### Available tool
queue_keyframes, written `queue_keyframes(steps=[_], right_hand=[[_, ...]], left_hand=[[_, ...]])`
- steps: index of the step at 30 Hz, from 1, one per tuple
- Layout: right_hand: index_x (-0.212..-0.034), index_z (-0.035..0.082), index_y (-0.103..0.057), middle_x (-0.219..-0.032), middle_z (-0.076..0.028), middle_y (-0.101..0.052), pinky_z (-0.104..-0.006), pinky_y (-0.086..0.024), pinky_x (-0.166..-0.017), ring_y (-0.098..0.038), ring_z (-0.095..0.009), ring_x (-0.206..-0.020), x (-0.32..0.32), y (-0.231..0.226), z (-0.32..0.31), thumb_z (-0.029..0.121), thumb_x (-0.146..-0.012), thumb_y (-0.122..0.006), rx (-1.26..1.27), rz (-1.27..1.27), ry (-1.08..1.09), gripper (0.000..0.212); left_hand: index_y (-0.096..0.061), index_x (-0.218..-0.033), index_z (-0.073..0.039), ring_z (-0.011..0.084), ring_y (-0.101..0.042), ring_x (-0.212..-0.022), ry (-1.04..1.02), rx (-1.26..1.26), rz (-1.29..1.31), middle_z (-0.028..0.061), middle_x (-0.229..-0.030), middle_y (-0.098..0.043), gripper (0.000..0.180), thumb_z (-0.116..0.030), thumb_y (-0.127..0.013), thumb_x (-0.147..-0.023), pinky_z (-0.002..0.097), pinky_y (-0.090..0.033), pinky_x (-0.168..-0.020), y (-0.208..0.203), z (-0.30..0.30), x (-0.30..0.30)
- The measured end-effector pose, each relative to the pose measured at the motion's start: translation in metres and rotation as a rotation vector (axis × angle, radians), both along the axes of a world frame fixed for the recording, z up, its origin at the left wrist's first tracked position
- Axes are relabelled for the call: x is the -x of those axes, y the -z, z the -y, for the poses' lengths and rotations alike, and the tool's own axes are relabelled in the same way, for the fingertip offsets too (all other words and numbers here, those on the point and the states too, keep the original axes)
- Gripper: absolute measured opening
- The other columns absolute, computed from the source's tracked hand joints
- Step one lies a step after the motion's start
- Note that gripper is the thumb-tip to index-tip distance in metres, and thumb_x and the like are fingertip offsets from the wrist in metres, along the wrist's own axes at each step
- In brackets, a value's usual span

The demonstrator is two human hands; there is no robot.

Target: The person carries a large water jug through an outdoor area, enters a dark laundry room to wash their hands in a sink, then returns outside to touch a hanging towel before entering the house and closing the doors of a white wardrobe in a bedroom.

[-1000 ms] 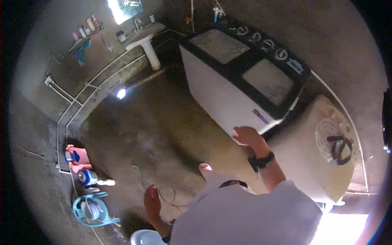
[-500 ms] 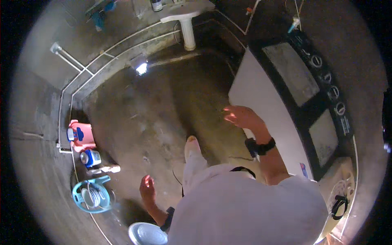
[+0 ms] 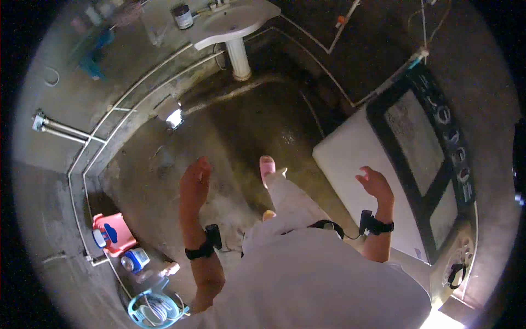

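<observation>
My left hand (image 3: 194,180) hangs over the concrete floor with fingers loosely curled and slightly apart, holding nothing I can see. Beside the washing machine (image 3: 356,164), my right hand (image 3: 375,183) hovers in front of its white side, thumb and fingers apart and nothing in them. It is a white, twin-lid machine with a black top and several dials. Both wrists carry black strapped devices. Ahead of me a white pedestal sink (image 3: 236,57) stands at the wall, with a dark jar (image 3: 183,17) on its left edge. My foot in a pink slipper (image 3: 267,167) is stepping forward.
Pipes (image 3: 131,109) run along the walls. At the lower left are a pink stool (image 3: 123,233), a blue-and-white container (image 3: 135,260) and a light-blue basket (image 3: 134,317) with a coiled hose. A bright opening (image 3: 174,118) lies at the wall's foot. Blue cloth (image 3: 96,55) hangs there.
I have moved forward, so the sink looks nearer and the basin at lower left has left view. My left hand has risen forward; my right hand has shifted right, alongside the washing machine.
</observation>
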State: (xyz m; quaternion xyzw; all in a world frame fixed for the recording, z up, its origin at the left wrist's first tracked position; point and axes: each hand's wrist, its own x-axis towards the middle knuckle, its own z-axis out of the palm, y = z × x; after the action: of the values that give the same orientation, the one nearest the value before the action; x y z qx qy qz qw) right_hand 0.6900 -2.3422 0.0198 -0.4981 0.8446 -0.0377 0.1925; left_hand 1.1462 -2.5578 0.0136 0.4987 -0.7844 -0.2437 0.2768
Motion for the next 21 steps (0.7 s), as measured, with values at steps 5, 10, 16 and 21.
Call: queue_keyframes(steps=[5,10,16,21], right_hand=[[-0.108,0.008,-0.055,-0.084,-0.016,-0.065,-0.0436,-0.05,-0.072,-0.063,-0.034,-0.081,0.033,0.028,0.097,0.038,-0.082,-0.061,-0.052,0.004,0.002,0.041],[-0.111,0.006,-0.056,-0.09,-0.016,-0.065,-0.0445,-0.049,-0.074,-0.062,-0.036,-0.085,0.023,-0.003,0.281,0.038,-0.083,-0.059,0.078,0.081,-0.037,0.042],[-0.114,0.008,-0.055,-0.088,-0.013,-0.065,-0.0384,-0.05,-0.07,-0.063,-0.03,-0.081,0.008,-0.027,0.46,0.031,-0.083,-0.062,0.261,0.128,-0.398,0.039],[-0.115,0.009,-0.056,-0.088,-0.015,-0.064,-0.0365,-0.049,-0.073,-0.062,-0.028,-0.084,0.004,-0.036,0.537,0.028,-0.084,-0.061,0.262,0.213,-0.432,0.037]], left_hand=[[-0.057,-0.11,-0.005,0.0318,-0.059,-0.096,-0.054,-0.105,0.139,0.0158,-0.106,-0.061,0.026,-0.015,-0.057,-0.086,0.0369,-0.047,-0.082,0.0,0.074,0.023],[-0.056,-0.112,-0.005,0.0294,-0.06,-0.095,-0.206,-0.355,-0.012,0.0175,-0.102,-0.062,0.027,-0.016,-0.056,-0.087,0.0367,-0.048,-0.078,0.037,0.121,-0.013],[-0.056,-0.111,-0.005,0.0285,-0.062,-0.086,-0.386,-0.331,-0.127,0.0172,-0.095,-0.063,0.026,-0.019,-0.055,-0.088,0.0359,-0.05,-0.073,0.017,0.202,0.012],[-0.057,-0.109,-0.007,0.0288,-0.063,-0.081,-0.316,-0.285,-0.018,0.0155,-0.096,-0.063,0.025,-0.021,-0.056,-0.088,0.0365,-0.05,-0.071,0.038,0.273,0.016]])
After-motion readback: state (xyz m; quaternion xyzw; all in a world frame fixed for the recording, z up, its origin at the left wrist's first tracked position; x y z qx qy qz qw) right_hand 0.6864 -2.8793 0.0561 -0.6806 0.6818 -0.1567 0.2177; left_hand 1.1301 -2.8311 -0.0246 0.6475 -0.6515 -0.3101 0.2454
